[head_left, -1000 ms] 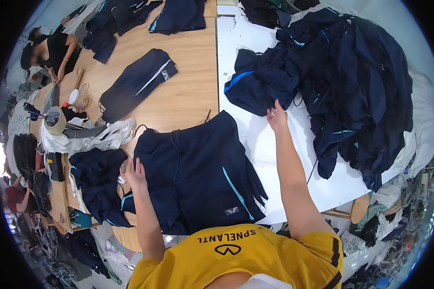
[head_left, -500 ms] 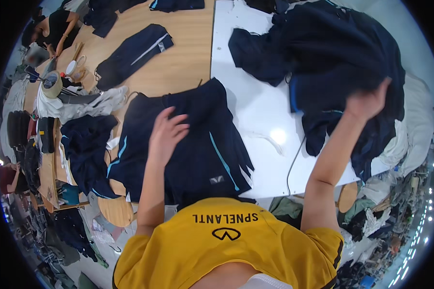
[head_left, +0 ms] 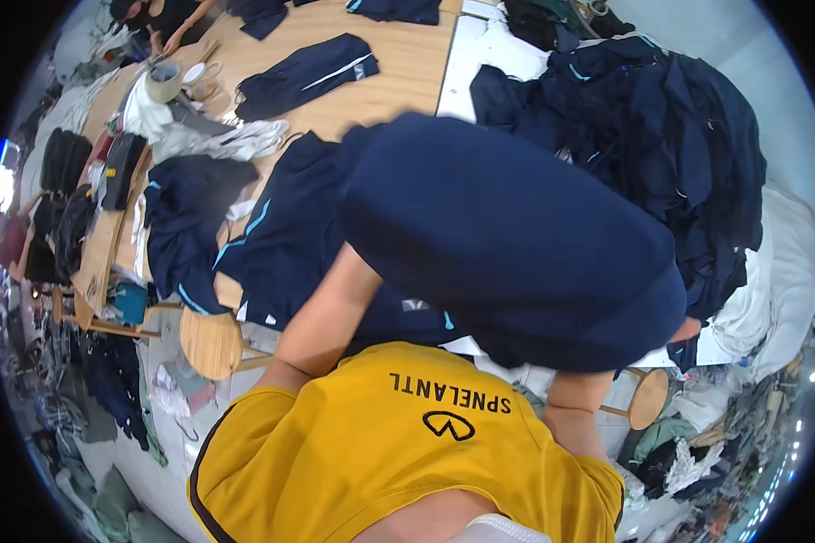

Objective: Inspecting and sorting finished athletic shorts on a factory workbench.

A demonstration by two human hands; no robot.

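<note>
The raised navy garment point(head_left: 507, 244) spanned the frame's centre, partly covering the shorts point(head_left: 290, 199). The right hand point(head_left: 686, 329) peeked out at its lower right edge, the left hand was hidden; finger spread and grip couldn't be told. Even tension would likely limit creasing.

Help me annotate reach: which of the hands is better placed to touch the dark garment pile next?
Probably the right hand: its fingers show at the right end of the raised navy garment, nearer the garment pile. The left forearm runs behind that garment's left part; the left hand is hidden.
</note>
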